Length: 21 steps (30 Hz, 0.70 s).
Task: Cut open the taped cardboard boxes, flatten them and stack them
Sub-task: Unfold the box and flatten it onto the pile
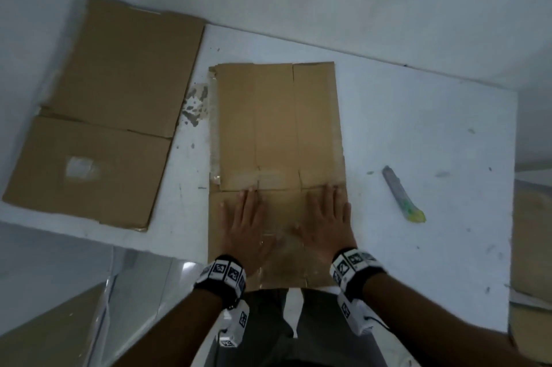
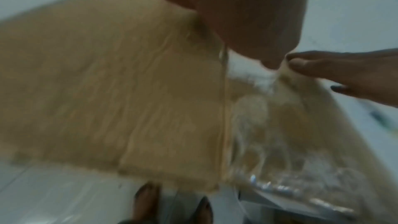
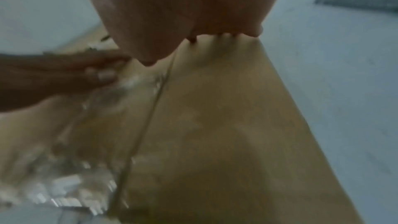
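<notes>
Both hands (image 1: 286, 226) flat on cardboard (image 1: 277, 127)

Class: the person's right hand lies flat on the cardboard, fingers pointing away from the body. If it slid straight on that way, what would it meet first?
The right hand would first cross the taped seam just beyond its fingertips, staying on the flattened box. Beyond the box's far edge is bare table. The box cutter lies off to the side.

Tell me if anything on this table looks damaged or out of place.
Mostly small things. The table has a patch of peeled, chipped surface left of the flattened box under both hands. Loose clear tape hangs along that box's left edge. The box cutter lies apart to the right.
</notes>
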Each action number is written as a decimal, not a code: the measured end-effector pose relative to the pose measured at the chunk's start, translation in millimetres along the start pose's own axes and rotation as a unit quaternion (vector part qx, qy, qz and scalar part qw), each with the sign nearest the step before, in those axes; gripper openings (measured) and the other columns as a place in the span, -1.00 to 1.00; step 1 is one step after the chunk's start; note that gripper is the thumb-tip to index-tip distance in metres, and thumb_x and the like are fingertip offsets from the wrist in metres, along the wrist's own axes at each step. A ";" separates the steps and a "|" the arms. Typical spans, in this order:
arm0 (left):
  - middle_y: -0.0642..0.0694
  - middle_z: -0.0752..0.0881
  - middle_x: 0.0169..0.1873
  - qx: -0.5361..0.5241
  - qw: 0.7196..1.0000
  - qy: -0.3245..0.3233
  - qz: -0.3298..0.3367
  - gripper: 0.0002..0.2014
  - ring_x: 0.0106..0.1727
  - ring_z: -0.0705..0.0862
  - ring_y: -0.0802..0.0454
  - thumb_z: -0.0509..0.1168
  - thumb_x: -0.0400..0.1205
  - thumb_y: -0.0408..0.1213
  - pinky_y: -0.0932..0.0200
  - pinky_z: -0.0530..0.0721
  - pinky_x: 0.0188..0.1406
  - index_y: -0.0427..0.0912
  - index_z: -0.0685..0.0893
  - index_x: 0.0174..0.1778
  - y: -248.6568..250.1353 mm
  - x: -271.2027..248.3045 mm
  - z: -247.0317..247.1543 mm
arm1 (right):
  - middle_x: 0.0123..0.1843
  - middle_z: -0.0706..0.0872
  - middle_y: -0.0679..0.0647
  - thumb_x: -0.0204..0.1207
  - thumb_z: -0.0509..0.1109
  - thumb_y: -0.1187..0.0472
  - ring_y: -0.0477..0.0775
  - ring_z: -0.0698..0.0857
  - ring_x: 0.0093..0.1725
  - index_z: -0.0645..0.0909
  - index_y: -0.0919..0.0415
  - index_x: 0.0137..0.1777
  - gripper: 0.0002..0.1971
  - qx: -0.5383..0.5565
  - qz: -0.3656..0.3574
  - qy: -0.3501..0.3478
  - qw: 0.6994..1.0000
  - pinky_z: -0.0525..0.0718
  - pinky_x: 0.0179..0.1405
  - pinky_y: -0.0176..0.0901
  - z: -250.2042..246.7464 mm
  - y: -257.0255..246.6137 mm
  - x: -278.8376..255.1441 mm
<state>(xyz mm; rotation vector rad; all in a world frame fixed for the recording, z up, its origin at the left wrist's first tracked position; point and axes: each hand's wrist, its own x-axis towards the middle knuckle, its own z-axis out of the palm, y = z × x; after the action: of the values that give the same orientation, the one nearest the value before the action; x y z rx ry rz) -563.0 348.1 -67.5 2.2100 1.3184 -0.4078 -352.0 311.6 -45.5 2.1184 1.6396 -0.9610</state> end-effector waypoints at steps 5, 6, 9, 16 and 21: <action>-0.24 -0.09 0.80 0.001 0.999 0.038 0.006 -0.08 0.80 -0.13 -0.24 0.02 0.65 0.43 -0.58 -0.08 0.65 -0.11 0.08 0.81 -5.8 2.2 22.4 | 0.74 -0.39 0.39 0.59 -0.29 -0.53 0.48 -0.28 0.73 -0.28 0.10 0.79 -0.06 -0.019 -0.018 0.088 0.996 -0.14 0.65 0.51 43.9 5.5 4.1; -0.24 -0.09 0.80 -0.001 0.999 0.041 0.003 -0.08 0.80 -0.14 -0.24 0.03 0.64 0.43 -0.57 -0.11 0.66 -0.11 0.08 0.81 -5.8 2.3 24.1 | 0.74 -0.39 0.40 0.60 -0.25 -0.52 0.48 -0.31 0.73 -0.30 0.10 0.78 -0.06 -0.029 -0.015 0.091 0.995 -0.15 0.65 0.52 46.8 6.7 5.6; -0.24 -0.09 0.79 0.009 0.998 0.058 0.008 -0.08 0.80 -0.14 -0.24 0.01 0.65 0.43 -0.53 -0.18 0.67 -0.11 0.06 0.81 -6.1 1.2 24.5 | 0.72 -0.46 0.38 0.61 -0.20 -0.52 0.44 -0.42 0.71 -0.38 0.09 0.76 -0.06 -0.048 -0.021 0.095 0.994 -0.19 0.67 0.51 46.5 8.0 6.0; -0.29 -0.04 0.79 0.009 0.998 0.065 -0.013 -0.17 0.80 -0.07 -0.27 -0.08 0.72 0.34 -0.55 -0.09 0.66 -0.17 0.12 0.79 7.9 -24.0 37.7 | 0.77 -0.34 0.33 0.65 -0.09 -0.45 0.39 -0.30 0.75 -0.18 0.19 0.79 -0.07 -0.030 -0.045 0.116 0.992 -0.13 0.67 0.48 58.0 1.2 -15.7; -0.25 -0.12 0.79 0.020 0.998 0.050 -0.012 -0.13 0.80 -0.16 -0.24 -0.06 0.71 0.40 -0.51 -0.11 0.68 -0.11 0.04 0.81 5.0 -26.1 49.2 | 0.77 -0.30 0.35 0.64 -0.03 -0.47 0.41 -0.25 0.75 -0.15 0.19 0.80 -0.04 -0.037 -0.055 0.111 0.992 -0.12 0.67 0.47 65.6 3.0 -14.6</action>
<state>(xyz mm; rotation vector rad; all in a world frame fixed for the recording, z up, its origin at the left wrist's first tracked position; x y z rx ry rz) -570.4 298.8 -92.9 2.2760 1.4013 -0.3395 -372.4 260.7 -84.4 2.1696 1.8838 -0.7029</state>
